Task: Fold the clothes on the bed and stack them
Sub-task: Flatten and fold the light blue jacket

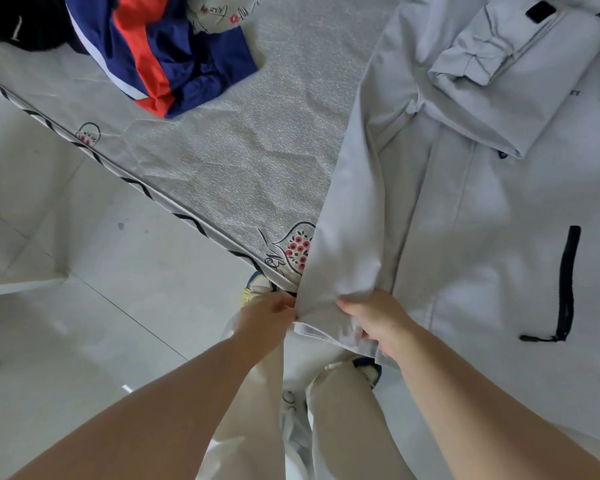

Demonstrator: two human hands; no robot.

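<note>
Toward the far left of the bed (243, 161) we see a crumpled blue, red and white garment (160, 53) with a dark one (21, 26) beside it, both well apart from our grip. Our left hand (269, 318) and right hand (378, 320) each pinch the bunched near corner of the pale grey jacket (465, 237), which lies spread along the bed's right side with one sleeve (492, 74) folded across it. That corner overhangs the bed's near edge, and bare patterned sheet lies between the jacket and the crumpled clothes.
</note>
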